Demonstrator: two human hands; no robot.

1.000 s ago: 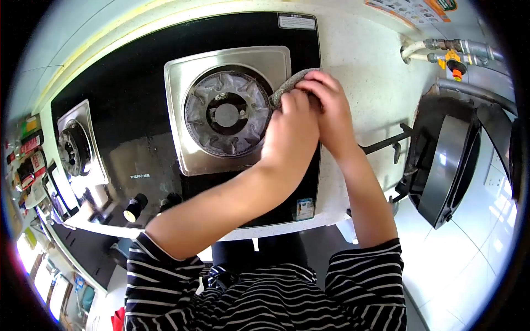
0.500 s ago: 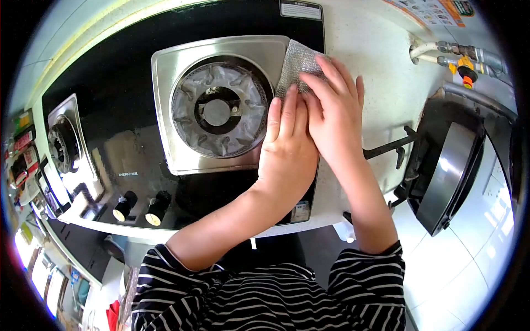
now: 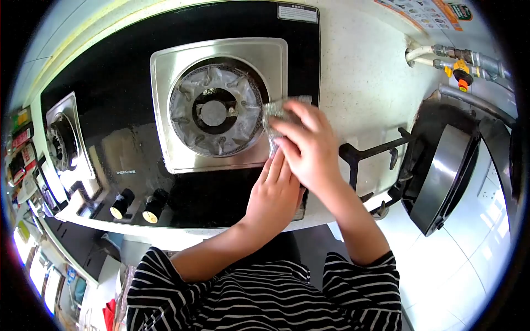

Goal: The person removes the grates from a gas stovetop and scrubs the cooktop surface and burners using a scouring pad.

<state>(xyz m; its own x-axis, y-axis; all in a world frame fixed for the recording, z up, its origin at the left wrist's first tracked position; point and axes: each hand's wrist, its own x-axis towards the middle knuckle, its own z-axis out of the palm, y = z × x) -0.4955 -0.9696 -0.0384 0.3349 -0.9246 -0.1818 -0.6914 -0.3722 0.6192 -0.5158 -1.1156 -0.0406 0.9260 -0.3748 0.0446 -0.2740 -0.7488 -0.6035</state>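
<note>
"Grey, rough-woven cloth (image 3: pixel 276 113): where do we have it?"

"Bunched at the right edge of the steel plate (image 3: pixel 165 99), reaching onto the black glass (image 3: pixel 110 140). Our right hand (image 3: pixel 312 146) lies over it, fingers bent and a little spread; we cannot tell if they clamp it."

"And our left hand (image 3: pixel 273 193)?"

"Just below, fingers together and nearly straight, tips by the cloth's lower end. Its thumb is hidden, so we cannot tell whether it pinches anything."

"How far have we got?"

"Partway, we judge. The black iron pan support (image 3: pixel 370 153) is off, resting on the counter (image 3: pixel 359 83), while the ridged burner ring (image 3: pixel 185 124) sits in its round opening. The plate looks smooth and shiny over most of its face, yet dark specks show near its lower left corner. What lies under the cloth we cannot see, so what is left there stays unknown."

"And the shapes?"

"A rounded square plate, a toothed grey ring, a flat round burner cap (image 3: pixel 213 113) in the middle, and two stubby knobs (image 3: pixel 155 207) at the front."
</note>
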